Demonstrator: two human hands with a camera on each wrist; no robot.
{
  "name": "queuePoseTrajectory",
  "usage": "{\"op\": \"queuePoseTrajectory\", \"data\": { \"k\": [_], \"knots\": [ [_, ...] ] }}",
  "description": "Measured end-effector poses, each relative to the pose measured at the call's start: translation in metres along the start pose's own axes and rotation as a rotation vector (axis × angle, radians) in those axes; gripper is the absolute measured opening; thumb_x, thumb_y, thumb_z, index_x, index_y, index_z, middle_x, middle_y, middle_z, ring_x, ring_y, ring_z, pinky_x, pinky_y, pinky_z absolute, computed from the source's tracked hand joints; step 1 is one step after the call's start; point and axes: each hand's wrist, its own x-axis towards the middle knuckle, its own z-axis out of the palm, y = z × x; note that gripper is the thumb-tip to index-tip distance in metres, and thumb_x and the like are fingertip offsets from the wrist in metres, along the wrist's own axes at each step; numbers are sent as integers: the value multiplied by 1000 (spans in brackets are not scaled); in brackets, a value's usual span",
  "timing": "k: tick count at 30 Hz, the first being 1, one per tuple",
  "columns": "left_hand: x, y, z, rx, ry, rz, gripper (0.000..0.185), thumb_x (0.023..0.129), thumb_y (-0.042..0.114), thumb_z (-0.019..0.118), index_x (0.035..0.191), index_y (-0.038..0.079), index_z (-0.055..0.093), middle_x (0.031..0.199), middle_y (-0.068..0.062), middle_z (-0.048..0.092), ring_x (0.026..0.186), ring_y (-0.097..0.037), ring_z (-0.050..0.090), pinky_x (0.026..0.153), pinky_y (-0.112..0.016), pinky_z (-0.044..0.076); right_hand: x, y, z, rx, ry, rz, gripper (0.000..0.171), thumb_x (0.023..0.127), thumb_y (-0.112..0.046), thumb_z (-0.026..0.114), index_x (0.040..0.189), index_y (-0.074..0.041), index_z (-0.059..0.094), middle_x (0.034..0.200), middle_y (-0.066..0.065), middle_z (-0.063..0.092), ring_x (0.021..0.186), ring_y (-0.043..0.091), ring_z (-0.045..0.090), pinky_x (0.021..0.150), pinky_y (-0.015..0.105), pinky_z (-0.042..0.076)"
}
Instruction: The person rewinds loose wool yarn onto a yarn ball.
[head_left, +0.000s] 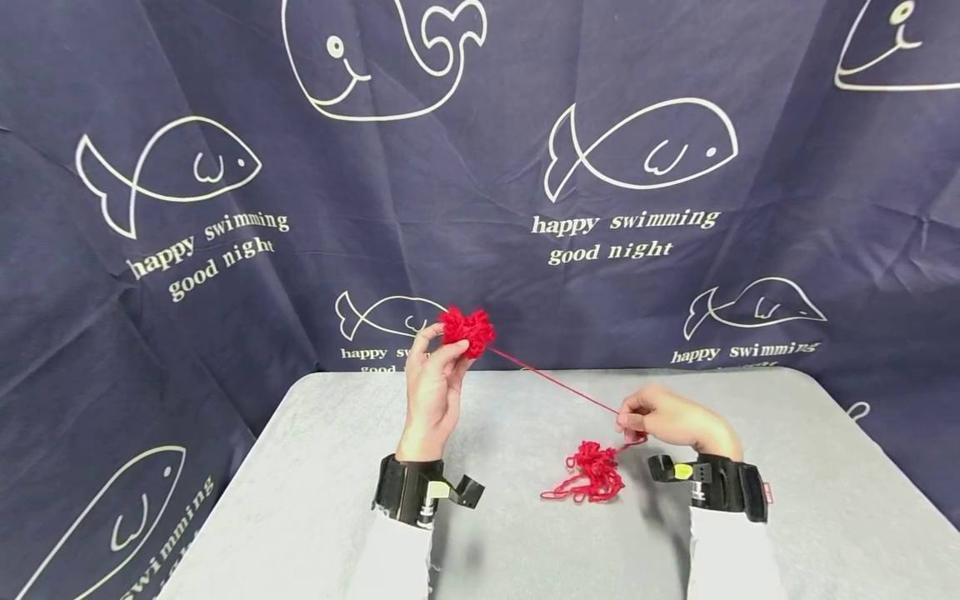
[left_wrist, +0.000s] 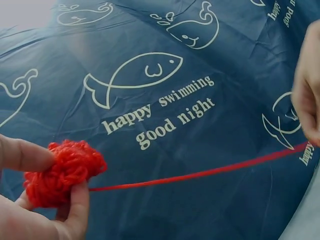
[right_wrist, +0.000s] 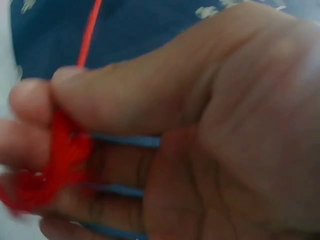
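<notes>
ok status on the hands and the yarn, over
Left hand holds the red yarn ball up. Right hand pinches the strand, taut between them. Loose yarn pile on the table; nothing in the way.

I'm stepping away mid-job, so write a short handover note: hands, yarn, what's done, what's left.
Left hand holds the red yarn ball raised above the grey table.
Right hand pinches the yarn strand, which runs taut from ball to fingers.
Loose yarn pile lies on the table beside the right hand.
Done: a small ball is wound. Left: probably winding the loose pile onto it.
</notes>
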Motion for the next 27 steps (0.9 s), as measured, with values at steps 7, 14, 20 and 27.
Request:
{"op": "queuePoseTrajectory", "data": {
  "k": [7, 14, 20, 27],
  "knots": [
    [-6, 1, 4, 88, -108, -123, 33, 85, -16, 54, 104, 11, 54, 108, -9, 61, 80, -15, 67, 74, -22, 57, 16, -3, 15, -83, 63, 28, 23, 97, -19, 67, 110, -1, 71, 103, 6, 72, 99, 27, 66, 90, 48, 53],
    [-11, -1, 10, 144, -206, -178, 35, 88, -14, 54, 109, 13, 62, 108, -10, 64, 83, -18, 66, 75, -25, 56, 54, -31, 41, 183, 269, -220, 29, 95, -12, 71, 124, -5, 69, 119, 10, 70, 113, 27, 66, 96, 41, 54],
    [-12, -3, 13, 104, -193, -226, 30, 88, -10, 54, 110, 10, 60, 117, -11, 62, 90, -17, 67, 82, -27, 56, 72, -52, 63, 494, 223, -308, 29, 98, -6, 66, 125, 6, 65, 112, 17, 72, 103, 25, 71, 89, 31, 57],
    [-13, -6, 15, 115, -133, -172, 27, 92, -11, 59, 113, 6, 55, 104, -8, 68, 85, -16, 67, 79, -26, 57, 71, -59, 68, 485, 317, -302, 11, 97, -4, 66, 101, 3, 73, 73, 8, 65, 53, 14, 54, 47, 26, 47]
  ]
}}
